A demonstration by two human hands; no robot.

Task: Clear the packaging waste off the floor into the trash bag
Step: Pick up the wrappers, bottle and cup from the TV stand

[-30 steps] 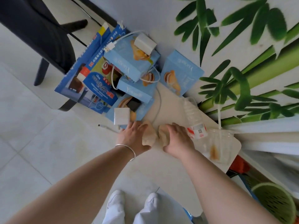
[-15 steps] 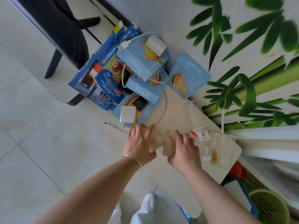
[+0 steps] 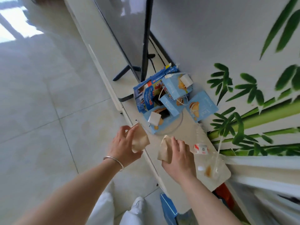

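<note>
Boxes [image 3: 172, 101] lie behind bottle [image 3: 200, 143] and cup [image 3: 212, 168].

Person seen from above: both forearms bare, no sleeves visible. Left hand [image 3: 124, 146], with a thin silver bangle [image 3: 114, 160] at the wrist; right hand [image 3: 177, 157], unadorned. Below, white trousers [image 3: 103, 208] and a white shoe [image 3: 138, 204].

Open tiled floor [image 3: 48, 127]: wide free passage to the left of both hands. Pale ledge [image 3: 186, 127] along the wall: crowded. Far end blocked by a pile of blue boxes [image 3: 172, 101] with white chargers [image 3: 154, 118] and cable. Right side blocked by a clear bottle [image 3: 200, 143] and plastic cup [image 3: 212, 168] against the wall. Black stand legs [image 3: 144, 46] bar the far end.
</note>
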